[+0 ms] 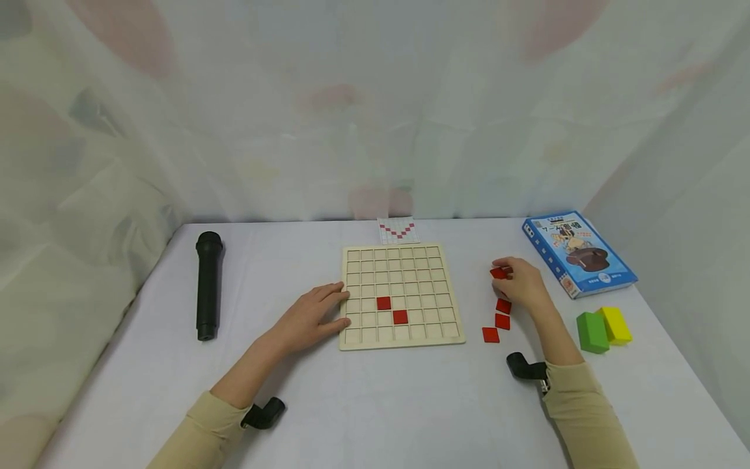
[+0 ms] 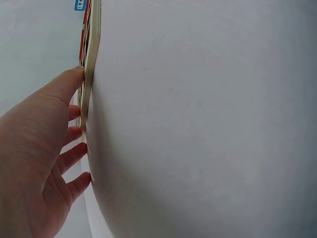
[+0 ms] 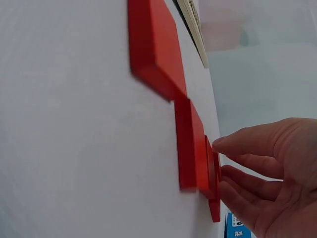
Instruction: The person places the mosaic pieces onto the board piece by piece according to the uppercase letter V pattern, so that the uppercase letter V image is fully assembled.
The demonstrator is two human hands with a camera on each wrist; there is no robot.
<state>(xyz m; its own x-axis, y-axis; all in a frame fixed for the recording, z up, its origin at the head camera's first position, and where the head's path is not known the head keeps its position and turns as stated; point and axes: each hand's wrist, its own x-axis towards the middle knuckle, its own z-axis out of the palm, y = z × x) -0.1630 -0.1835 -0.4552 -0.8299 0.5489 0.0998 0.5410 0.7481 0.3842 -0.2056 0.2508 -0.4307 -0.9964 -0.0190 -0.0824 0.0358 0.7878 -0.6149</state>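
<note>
Two bare hands at a grid board and red square tiles

A person in tan sleeves works at a table covered with white cloth (image 1: 381, 407). In the middle lies a flat, cream-coloured, wooden-looking board (image 1: 402, 346), marked with raised lines into rows of square cells. Two cells are filled: a glossy red square tile (image 1: 383, 303) sits left of the board's centre line, and a second red square tile (image 1: 400, 317) lies one row nearer the person and one column to the right, so the pair runs diagonally.

The left hand (image 1: 307, 316) grasps nothing; its fingers are extended, with fingertips and thumb touching the board's left edge. The right hand (image 1: 523, 281) is beyond the board's right side, thumb and fingers pinching a loose red square tile (image 1: 497, 273) at the table surface. Three more loose red tiles (image 1: 502, 321) trail towards the person, all on the cloth.

Just past the board's far edge is a small white gridded card (image 1: 398, 225) printed with red squares in a V. At far left lies a black handheld microphone (image 1: 208, 286). At far right is a blue box with a printed cover (image 1: 580, 254), with a green rectangular block (image 1: 592, 333) and a yellow rectangular block (image 1: 614, 325) on its near side
</note>
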